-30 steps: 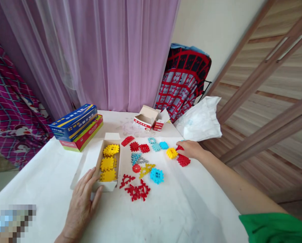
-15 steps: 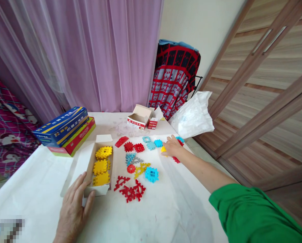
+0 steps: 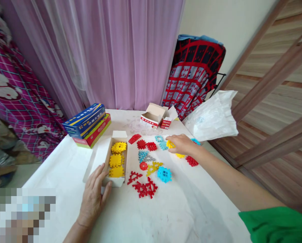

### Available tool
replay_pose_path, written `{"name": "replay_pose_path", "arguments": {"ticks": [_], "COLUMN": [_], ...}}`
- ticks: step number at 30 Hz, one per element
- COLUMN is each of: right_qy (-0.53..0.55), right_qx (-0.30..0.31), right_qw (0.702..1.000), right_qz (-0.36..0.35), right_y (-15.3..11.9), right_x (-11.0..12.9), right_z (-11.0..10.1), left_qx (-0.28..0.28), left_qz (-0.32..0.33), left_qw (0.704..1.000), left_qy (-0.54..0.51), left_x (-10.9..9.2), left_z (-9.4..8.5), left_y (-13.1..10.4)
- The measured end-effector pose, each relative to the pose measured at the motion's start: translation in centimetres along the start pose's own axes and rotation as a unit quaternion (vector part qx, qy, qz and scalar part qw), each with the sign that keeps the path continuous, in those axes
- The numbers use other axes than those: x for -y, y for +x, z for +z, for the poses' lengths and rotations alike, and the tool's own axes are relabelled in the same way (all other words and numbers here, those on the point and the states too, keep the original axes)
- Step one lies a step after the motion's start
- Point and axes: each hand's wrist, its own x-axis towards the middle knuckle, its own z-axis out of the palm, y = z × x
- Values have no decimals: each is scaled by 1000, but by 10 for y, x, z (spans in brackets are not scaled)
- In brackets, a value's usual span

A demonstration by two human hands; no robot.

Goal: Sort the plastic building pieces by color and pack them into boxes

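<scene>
My left hand (image 3: 95, 192) rests at the near left corner of an open white box (image 3: 126, 168), fingers stretched out and thumb apart, touching the box. Inside the box lie yellow toothed building pieces (image 3: 116, 160) in several stacks. Over the far right of the table, my right hand (image 3: 182, 143) is closed on a yellow toothed building piece (image 3: 170, 144). Below that hand are another yellow piece (image 3: 180, 156) and a red toothed piece (image 3: 192, 161). A light blue piece (image 3: 163, 145) lies just left of the fingers.
Red triangular pieces (image 3: 145, 188), a blue toothed piece (image 3: 164, 174) and a yellow triangular piece (image 3: 154, 168) lie mid-table. Stacked boxes (image 3: 86, 123) stand at the left. A small open carton (image 3: 151, 121) sits at the back, a white plastic bag (image 3: 211, 118) at the right edge.
My right hand has shifted slightly leftward with a yellow piece in its fingers, uncovering another yellow piece and more of the red one. My left hand stays by the box. The view has turned left.
</scene>
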Motion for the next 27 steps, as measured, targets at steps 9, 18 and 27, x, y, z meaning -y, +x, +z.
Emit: {"name": "replay_pose_path", "arguments": {"ticks": [9,18,27], "right_qy": [57,19,32], "right_qx": [-99,-75,-86], "right_qw": [948,938,989], "right_qz": [-296,-337,-119], "right_y": [54,85,50], "right_x": [150,199,74], "right_z": [-66,-44,-50], "left_qx": [-4,1,-5], "left_qz": [10,2,9], "left_qw": [1000,1000,1000], "left_qy": [16,8,0], "left_x": [-7,-8,-5], "left_z": [-5,-4,-4], "left_y": [2,1,1]}}
